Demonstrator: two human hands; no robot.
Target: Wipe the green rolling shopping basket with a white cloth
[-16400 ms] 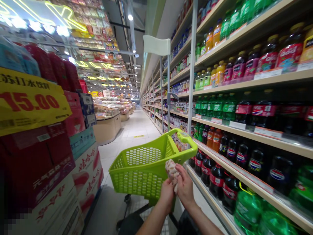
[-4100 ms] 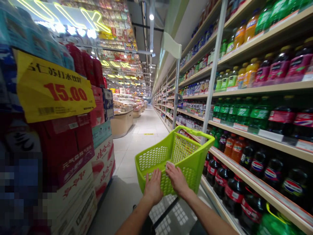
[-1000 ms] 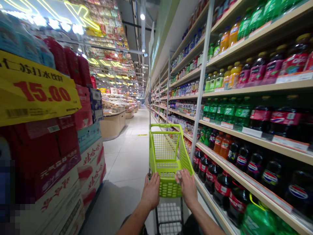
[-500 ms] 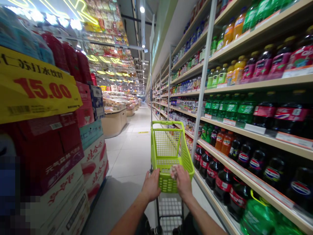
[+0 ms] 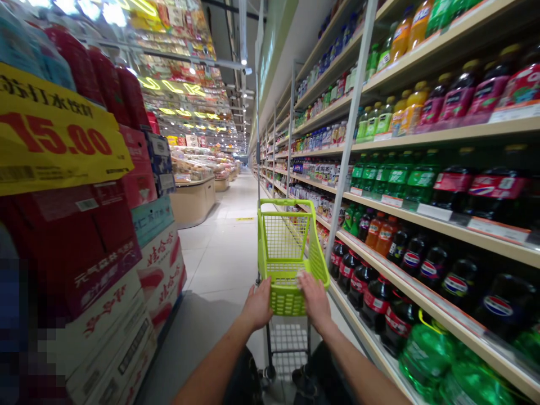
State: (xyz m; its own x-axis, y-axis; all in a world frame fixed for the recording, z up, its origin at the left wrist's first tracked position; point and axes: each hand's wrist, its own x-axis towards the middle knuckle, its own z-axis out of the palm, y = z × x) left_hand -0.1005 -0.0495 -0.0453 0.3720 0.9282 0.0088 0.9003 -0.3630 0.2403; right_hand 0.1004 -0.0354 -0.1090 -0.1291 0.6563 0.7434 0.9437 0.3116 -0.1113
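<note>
A lime-green shopping cart (image 5: 289, 308) stands in front of me, with a plastic mesh basket above a dark wheeled frame. No goods show inside the basket. My left hand (image 5: 258, 304) is closed on the near left corner of its rim. At the near right corner, my right hand (image 5: 315, 301) is closed on the rim too. A small crumpled whitish thing (image 5: 300, 277) sits by the right fingertips; its kind is unclear. The undersides of both grips are hidden. A thin upright pole (image 5: 258, 146) rises along the basket's left side.
Shelves of soda bottles (image 5: 426, 256) line the right side close to the cart. On the left stand stacked drink cartons (image 5: 158, 256) under a yellow price sign (image 5: 63, 135). Food display counters (image 5: 192, 202) stand farther along the pale tiled aisle floor (image 5: 228, 230).
The cart and both hands sit slightly higher and farther left in the view. The left-hand cartons and price sign have slid toward the left edge. Both hands keep their hold on the cart.
</note>
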